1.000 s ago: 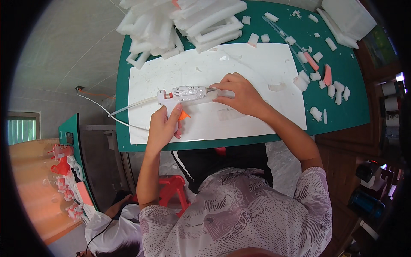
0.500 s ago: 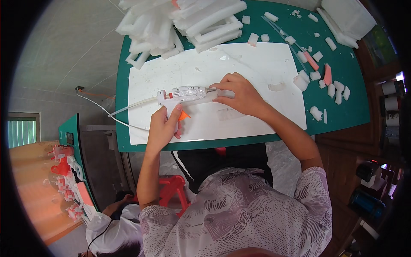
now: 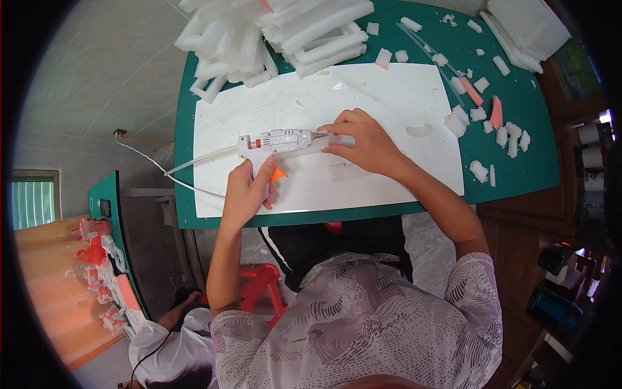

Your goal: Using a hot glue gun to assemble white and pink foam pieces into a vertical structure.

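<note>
White glue gun (image 3: 275, 144), over white sheet (image 3: 389, 97) on green table (image 3: 518, 162): left hand (image 3: 246, 191) fingers wrapped around grip, right hand (image 3: 363, 139) fingertips pinching a foam piece (image 3: 338, 139) at the nozzle.

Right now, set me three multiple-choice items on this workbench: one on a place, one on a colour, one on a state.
1. Where does the heap of white foam strips lie?
A. at the far edge of the green mat
B. on the red stool
C. in the person's lap

2. What colour is the glue gun's trigger?
A. blue
B. orange
C. black

3. How is the left hand?
A. flat on the mat
B. off the table
C. closed round the glue gun

Key: 1 A, the strips pile up at the mat's far side; 2 B, an orange tab shows beside the fingers; 3 C, the fingers wrap the gun's grip, while the right hand rests at its nozzle.
</note>
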A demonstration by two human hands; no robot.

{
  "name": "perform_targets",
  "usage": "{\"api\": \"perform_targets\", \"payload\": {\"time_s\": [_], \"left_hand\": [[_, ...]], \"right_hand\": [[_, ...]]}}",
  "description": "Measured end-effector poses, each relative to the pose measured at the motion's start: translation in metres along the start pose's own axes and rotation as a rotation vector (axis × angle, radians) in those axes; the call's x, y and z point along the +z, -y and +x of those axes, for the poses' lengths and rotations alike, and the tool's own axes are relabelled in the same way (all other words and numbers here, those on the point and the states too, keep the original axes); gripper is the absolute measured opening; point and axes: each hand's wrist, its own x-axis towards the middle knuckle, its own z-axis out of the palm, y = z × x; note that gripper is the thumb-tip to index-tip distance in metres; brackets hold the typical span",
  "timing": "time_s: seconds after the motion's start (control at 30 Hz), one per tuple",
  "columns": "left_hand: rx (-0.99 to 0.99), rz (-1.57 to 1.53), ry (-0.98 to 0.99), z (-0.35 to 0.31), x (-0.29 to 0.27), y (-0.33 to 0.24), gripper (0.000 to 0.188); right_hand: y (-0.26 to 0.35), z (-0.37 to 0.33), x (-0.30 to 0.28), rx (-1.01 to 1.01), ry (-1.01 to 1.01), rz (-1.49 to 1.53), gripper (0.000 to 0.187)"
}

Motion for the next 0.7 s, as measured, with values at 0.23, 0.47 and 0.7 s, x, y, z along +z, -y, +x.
{"api": "perform_targets", "payload": {"time_s": [0.23, 0.47, 0.7], "left_hand": [[0.002, -0.002, 0.004, -0.0001, -0.0004, 0.0018, 0.047], [-0.005, -0.015, 0.007, -0.0007, -0.0004, 0.0012, 0.047], [0.001, -0.003, 0.004, -0.0012, 0.0004, -0.0005, 0.047]], "right_hand": [[0.001, 0.0001, 0.0003, 0.006, -0.004, 0.007, 0.036], [0.0002, -0.0003, 0.0008, -0.001, -0.005, -0.003, 0.035], [0.0021, -0.0003, -0.0007, 0.014, 0.0, -0.003, 0.035]]}}
